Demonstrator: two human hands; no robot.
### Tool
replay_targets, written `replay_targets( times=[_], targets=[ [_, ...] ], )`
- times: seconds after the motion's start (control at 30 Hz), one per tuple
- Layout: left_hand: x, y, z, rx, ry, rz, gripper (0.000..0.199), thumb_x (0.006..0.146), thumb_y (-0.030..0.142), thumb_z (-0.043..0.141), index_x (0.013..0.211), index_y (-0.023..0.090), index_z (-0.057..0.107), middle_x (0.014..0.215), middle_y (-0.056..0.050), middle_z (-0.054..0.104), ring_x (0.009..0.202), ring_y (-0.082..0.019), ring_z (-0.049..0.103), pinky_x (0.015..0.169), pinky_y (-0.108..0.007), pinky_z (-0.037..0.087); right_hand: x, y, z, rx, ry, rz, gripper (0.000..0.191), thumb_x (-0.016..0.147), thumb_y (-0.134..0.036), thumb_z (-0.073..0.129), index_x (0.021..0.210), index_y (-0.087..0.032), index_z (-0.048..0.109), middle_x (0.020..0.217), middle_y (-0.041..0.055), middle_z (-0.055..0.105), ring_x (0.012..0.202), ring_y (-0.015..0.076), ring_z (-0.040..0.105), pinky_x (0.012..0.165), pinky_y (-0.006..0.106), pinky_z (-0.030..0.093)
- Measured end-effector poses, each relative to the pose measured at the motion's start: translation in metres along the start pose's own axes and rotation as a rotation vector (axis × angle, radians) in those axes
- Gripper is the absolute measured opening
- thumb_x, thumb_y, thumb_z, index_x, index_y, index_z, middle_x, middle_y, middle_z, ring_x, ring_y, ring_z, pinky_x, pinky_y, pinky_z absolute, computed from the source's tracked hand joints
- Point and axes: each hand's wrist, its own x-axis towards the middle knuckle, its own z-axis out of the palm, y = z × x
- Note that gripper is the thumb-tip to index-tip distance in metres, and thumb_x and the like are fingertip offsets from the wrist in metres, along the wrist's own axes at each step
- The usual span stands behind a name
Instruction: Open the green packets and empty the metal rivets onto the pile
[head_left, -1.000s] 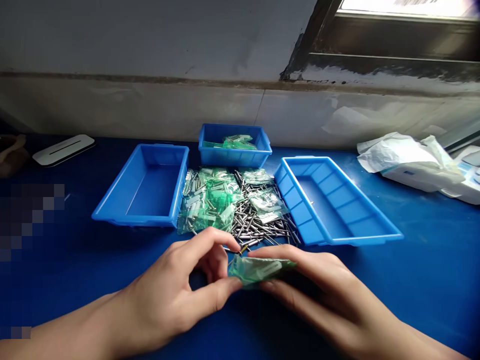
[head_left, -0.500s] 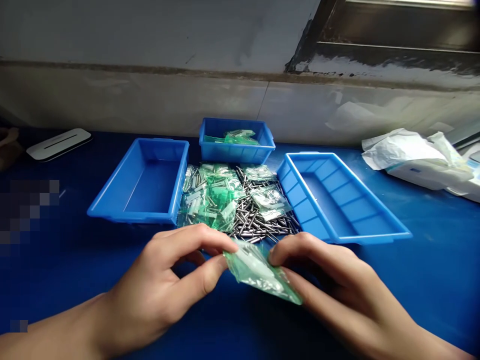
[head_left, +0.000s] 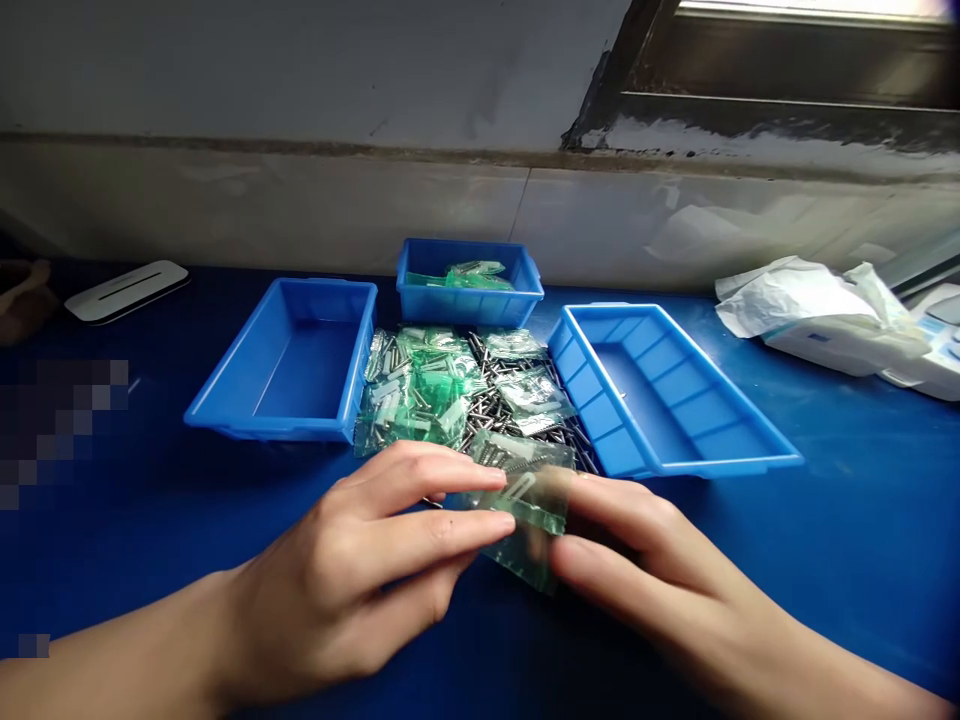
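A clear green-tinted plastic bag (head_left: 525,515) with screws and a white piece inside is held between my hands, low in the middle of the view. My left hand (head_left: 375,550) has its fingers over the bag's left side. At the right edge, my right hand (head_left: 645,560) grips the bag between thumb and fingers, some of them behind the film. Beyond the hands lies a heap of loose dark screws (head_left: 491,405), with several filled bags (head_left: 427,390) on its left and more on its right.
A blue bin (head_left: 300,360) stands left of the heap and another (head_left: 667,390) stands right. A smaller blue bin (head_left: 469,305) behind holds green bags. A white flat device (head_left: 127,290) lies far left; crumpled white paper (head_left: 802,295) covers a pale object at far right.
The bag has turned so its flat face and contents show. My left fingers have moved right across it and spread, while my right hand has shifted its hold along the edge.
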Motion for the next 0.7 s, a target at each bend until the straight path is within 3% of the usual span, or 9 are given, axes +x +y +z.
replay_targets(
  times=[0.1,0.23,0.33,0.47,0.57,0.7],
  targets=[
    [-0.004,0.000,0.003,0.000,0.052,-0.056,0.033,0.092,-0.002,0.053,0.117,0.015,0.064,0.119,-0.007,0.065,0.113,-0.013,0.062,0.103,-0.017,0.047,0.000,0.002,0.002,0.033,0.005,0.012,0.019,0.099,-0.027,0.055,0.086,-0.029,0.069,0.080,-0.0045,0.074,0.069,0.0143,0.069,0.066,0.017,0.057],
    [-0.005,0.001,0.005,-0.155,0.193,-0.345,0.035,0.088,0.006,0.064,0.117,0.026,0.059,0.095,0.003,0.066,0.083,-0.009,0.067,0.078,-0.012,0.055,-0.001,0.002,0.002,0.088,-0.044,-0.020,0.023,0.099,-0.019,0.054,0.096,-0.033,0.072,0.087,-0.0064,0.075,0.076,0.0125,0.070,0.073,0.016,0.055],
    [-0.002,0.000,0.003,-0.278,0.107,-0.484,0.018,0.087,0.011,0.067,0.098,0.026,0.067,0.075,0.007,0.067,0.067,-0.008,0.064,0.065,-0.010,0.053,-0.003,0.005,0.002,0.055,-0.080,-0.036,0.020,0.098,-0.020,0.056,0.096,-0.032,0.071,0.080,-0.0063,0.073,0.068,0.0125,0.067,0.067,0.018,0.054],
    [0.000,0.000,0.000,-0.373,0.045,-0.540,0.010,0.088,0.014,0.066,0.084,0.023,0.067,0.063,0.008,0.063,0.055,-0.007,0.060,0.055,-0.011,0.049,-0.006,0.012,0.003,-0.059,-0.037,0.056,0.008,0.094,-0.020,0.061,0.089,-0.025,0.065,0.075,-0.0047,0.070,0.063,0.0132,0.064,0.058,0.020,0.050],
    [-0.002,0.002,-0.001,-0.459,0.026,-0.610,0.009,0.092,0.016,0.063,0.087,0.023,0.065,0.057,0.009,0.061,0.046,-0.006,0.057,0.046,-0.010,0.046,-0.008,0.015,0.004,-0.103,0.070,0.050,0.017,0.092,-0.019,0.062,0.077,-0.024,0.056,0.063,-0.0073,0.058,0.053,0.0103,0.051,0.048,0.018,0.041],
    [-0.001,0.004,-0.002,-0.384,0.095,-0.473,0.015,0.089,0.009,0.064,0.089,0.023,0.068,0.074,0.005,0.071,0.064,-0.009,0.068,0.061,-0.011,0.055,-0.008,0.011,0.003,-0.060,0.039,-0.008,0.016,0.091,-0.012,0.059,0.081,-0.025,0.058,0.070,-0.0072,0.063,0.058,0.0085,0.057,0.055,0.015,0.046]
  ],
)
